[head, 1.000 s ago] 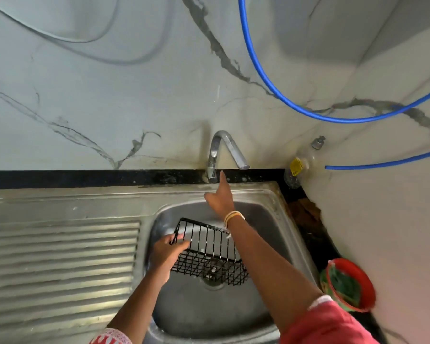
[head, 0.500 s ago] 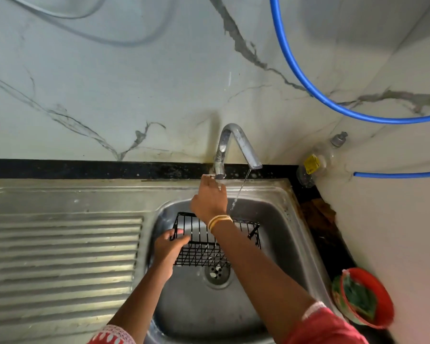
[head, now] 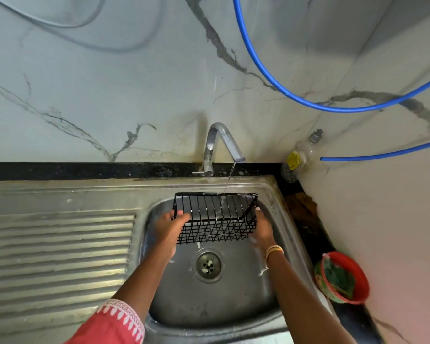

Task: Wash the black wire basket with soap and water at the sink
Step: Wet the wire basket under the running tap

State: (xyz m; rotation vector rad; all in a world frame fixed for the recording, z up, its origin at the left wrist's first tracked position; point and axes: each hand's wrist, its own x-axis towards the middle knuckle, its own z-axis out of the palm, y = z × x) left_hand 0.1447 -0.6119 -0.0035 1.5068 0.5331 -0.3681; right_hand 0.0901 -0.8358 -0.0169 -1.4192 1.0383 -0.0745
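Rinsing begins at a stainless-steel sink (head: 266, 192): a person holds the black wire basket (head: 215, 217) above the bowl, tilted so its open side faces forward; the left hand (head: 168, 230) curls round its left end, thumb hooked over the rim, while the right hand (head: 262, 228) cups the right end, its fingers hidden behind the mesh; a thin stream from the curved chrome tap (head: 221, 142) strikes only the far top rim; wetting every wire likely calls for turning the basket slowly under that stream with both grips firm, since wet wire may slip; soap appears not yet applied.
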